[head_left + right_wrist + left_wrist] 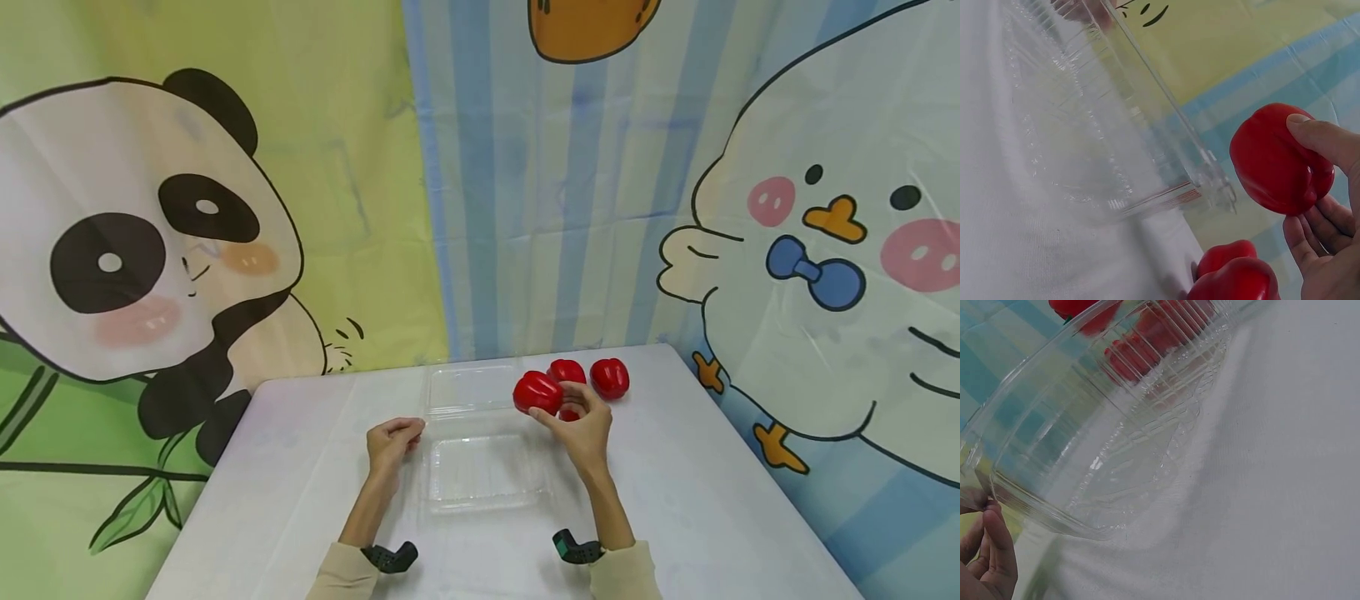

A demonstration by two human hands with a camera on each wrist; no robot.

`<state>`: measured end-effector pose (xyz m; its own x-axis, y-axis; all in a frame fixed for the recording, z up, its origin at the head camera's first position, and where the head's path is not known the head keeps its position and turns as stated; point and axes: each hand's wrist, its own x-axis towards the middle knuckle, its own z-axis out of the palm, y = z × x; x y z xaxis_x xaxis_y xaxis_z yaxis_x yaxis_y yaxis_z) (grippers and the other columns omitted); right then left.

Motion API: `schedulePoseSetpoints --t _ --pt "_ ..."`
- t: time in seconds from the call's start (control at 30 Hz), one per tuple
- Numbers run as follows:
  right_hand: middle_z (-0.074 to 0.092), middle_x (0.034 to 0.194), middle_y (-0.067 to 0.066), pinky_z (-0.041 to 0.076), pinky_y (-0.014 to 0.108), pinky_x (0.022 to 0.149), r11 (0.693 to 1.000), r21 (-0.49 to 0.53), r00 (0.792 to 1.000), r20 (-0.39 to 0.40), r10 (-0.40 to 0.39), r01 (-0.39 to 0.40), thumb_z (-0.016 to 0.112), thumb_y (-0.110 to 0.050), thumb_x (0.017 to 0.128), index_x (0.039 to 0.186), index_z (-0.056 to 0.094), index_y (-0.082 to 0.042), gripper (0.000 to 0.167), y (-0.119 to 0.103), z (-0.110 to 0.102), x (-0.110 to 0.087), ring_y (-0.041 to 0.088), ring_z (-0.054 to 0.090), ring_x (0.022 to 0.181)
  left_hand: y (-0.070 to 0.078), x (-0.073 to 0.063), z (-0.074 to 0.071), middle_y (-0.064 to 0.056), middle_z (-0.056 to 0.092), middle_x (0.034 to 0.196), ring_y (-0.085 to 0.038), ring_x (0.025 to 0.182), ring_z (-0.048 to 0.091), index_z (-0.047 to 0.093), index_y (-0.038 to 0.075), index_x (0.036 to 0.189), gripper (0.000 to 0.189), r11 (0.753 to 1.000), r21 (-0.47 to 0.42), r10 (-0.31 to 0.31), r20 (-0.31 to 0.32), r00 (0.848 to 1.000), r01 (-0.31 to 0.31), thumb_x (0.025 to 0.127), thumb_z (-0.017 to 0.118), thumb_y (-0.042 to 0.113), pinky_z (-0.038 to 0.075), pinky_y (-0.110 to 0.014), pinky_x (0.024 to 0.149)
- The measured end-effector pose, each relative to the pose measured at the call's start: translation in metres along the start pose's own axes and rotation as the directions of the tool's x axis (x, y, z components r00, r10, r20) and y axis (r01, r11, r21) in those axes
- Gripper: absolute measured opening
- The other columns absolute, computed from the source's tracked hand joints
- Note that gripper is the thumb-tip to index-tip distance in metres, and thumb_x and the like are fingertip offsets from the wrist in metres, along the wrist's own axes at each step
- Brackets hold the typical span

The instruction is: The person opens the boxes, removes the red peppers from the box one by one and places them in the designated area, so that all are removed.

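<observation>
A clear plastic clamshell container (487, 508) lies opened out on the table, its lid (472, 389) toward the back. My left hand (393, 442) pinches the container's edge on the left side, thumb against fingertips, as the left wrist view shows at the rim (991, 481). In my right hand (587, 429) is a glossy red bell pepper (536, 392), raised off the table near the container's right side. The thumb lies on top of this pepper (1275, 159), with the fingers beneath it.
More red bell peppers stand at the back right: one (610, 379) to the right of my right hand, another (567, 370) behind the held one, and part of a red one (570, 412) shows between my fingers. A printed curtain (510, 208) hangs behind the white table (712, 500).
</observation>
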<state>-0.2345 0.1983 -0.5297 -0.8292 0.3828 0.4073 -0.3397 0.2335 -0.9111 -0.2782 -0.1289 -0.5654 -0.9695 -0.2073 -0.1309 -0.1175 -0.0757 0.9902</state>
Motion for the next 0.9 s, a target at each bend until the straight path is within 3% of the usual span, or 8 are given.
schedulePoseSetpoints --t 0.17,0.4,0.7,0.9 --pt "0.077 0.127 0.014 0.065 0.029 0.095 1.0 0.009 1.0 0.001 0.021 -0.021 0.101 -0.015 0.077 0.13 0.074 -0.007 0.059 0.002 -0.0015 0.0002 0.033 0.069 0.104 -0.0021 0.0029 -0.0016 -0.005 0.081 0.087 -0.008 0.071 0.068 0.077 -0.012 0.116 0.028 1.0 -0.006 -0.009 0.004 1.0 0.009 0.095 0.083 0.006 0.06 -0.019 0.064" --pt "0.077 0.129 0.013 0.066 0.04 0.098 1.0 -0.012 1.0 -0.012 0.028 -0.028 0.101 -0.017 0.078 0.132 0.073 -0.008 0.061 0.0029 -0.0049 -0.0003 0.032 0.07 0.105 -0.0022 0.002 -0.0001 -0.003 0.081 0.085 -0.007 0.071 0.069 0.078 -0.011 0.115 0.029 1.0 -0.01 -0.003 0.004 1.0 0.003 0.095 0.084 0.007 0.06 -0.02 0.064" --pt "0.076 0.13 0.013 0.061 0.017 0.09 1.0 -0.01 0.999 -0.041 0.022 -0.023 0.101 -0.015 0.078 0.133 0.073 -0.008 0.062 0.0047 -0.0065 -0.0008 0.027 0.069 0.104 -0.001 -0.0021 0.0028 -0.001 0.079 0.079 -0.007 0.067 0.068 0.08 -0.009 0.107 0.021 1.0 0.009 0.014 -0.024 1.0 -0.014 0.094 0.083 0.007 0.059 -0.019 0.062" --pt "0.076 0.131 0.015 0.058 0.01 0.088 0.999 0.007 0.998 -0.06 0.035 -0.035 0.1 -0.013 0.078 0.135 0.072 -0.007 0.064 0.002 -0.0076 0.001 0.03 0.069 0.107 0.0001 0.0009 0.0054 -0.003 0.08 0.082 -0.007 0.068 0.069 0.08 -0.01 0.108 0.02 1.0 -0.001 0.012 -0.021 1.0 -0.012 0.094 0.082 0.004 0.06 -0.02 0.062"
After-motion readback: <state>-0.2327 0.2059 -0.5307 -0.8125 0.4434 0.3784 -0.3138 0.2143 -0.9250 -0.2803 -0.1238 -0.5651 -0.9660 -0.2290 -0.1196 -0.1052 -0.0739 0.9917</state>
